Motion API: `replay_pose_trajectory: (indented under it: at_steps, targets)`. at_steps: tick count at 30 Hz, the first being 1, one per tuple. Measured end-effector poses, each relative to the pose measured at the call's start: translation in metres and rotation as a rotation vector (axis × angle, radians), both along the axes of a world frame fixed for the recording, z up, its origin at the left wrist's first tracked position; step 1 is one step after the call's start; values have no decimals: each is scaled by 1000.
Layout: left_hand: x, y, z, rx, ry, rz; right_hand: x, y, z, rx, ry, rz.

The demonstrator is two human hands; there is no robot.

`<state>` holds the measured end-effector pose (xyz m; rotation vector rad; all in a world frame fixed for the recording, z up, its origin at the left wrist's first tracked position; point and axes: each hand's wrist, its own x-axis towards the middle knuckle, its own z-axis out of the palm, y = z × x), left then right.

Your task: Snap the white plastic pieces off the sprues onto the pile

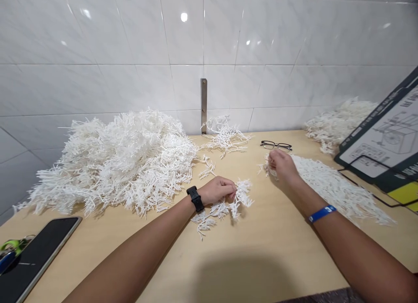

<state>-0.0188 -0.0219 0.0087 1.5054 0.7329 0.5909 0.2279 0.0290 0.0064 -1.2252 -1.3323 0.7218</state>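
Observation:
Near the middle of the wooden table, my left hand (220, 190), with a black watch on its wrist, is closed on a bunch of white branching strands (243, 194). More such strands lie under that hand, toward the wrist. My right hand (282, 166) is farther back and to the right, its fingers pinched together. White strands poke out around its fingertips, though the grip itself is partly hidden. A flat spread of white strands (329, 185) lies beside the right wrist. To the left rises a large tangled heap of white strands (127, 159).
Eyeglasses (277, 145) lie just behind my right hand. A small clump of strands (227, 137) rests by a metal strip (204, 106) at the tiled wall. A phone (45, 250) is front left. On the right, a printed box (388, 133) leans before another white pile (339, 120).

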Motion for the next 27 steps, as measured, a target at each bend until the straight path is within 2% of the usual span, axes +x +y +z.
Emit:
replay_pose_trajectory:
  at_steps: [3, 5, 7, 9, 11, 14, 17, 19, 22, 27]
  targets:
    - [2, -1, 2, -25, -33, 111, 23, 9, 3, -40, -399, -161]
    - [3, -1, 2, -21, -37, 164, 26, 10, 0, -92, -682, -164]
    - [4, 0, 2, -15, -29, 183, 20, 7, -2, -55, -815, -146]
    - [4, 0, 1, -17, -34, 175, 8, 2, -2, 88, -796, -127]
    - [4, 0, 1, -23, -52, 169, -6, -6, 1, 188, -640, -41]
    - [5, 0, 0, -23, -57, 169, -28, -20, 4, 72, -349, 285]
    - [5, 2, -2, -14, -42, 137, -43, -31, -2, -80, -295, 639]
    - [5, 3, -3, 6, -41, 115, -47, -33, -9, -136, -277, 771]
    - [4, 6, -4, 13, -25, 83, -47, -32, -15, -168, -201, 793]
    - [4, 5, -4, 69, 66, 38, -46, -30, -11, -144, -215, 798]
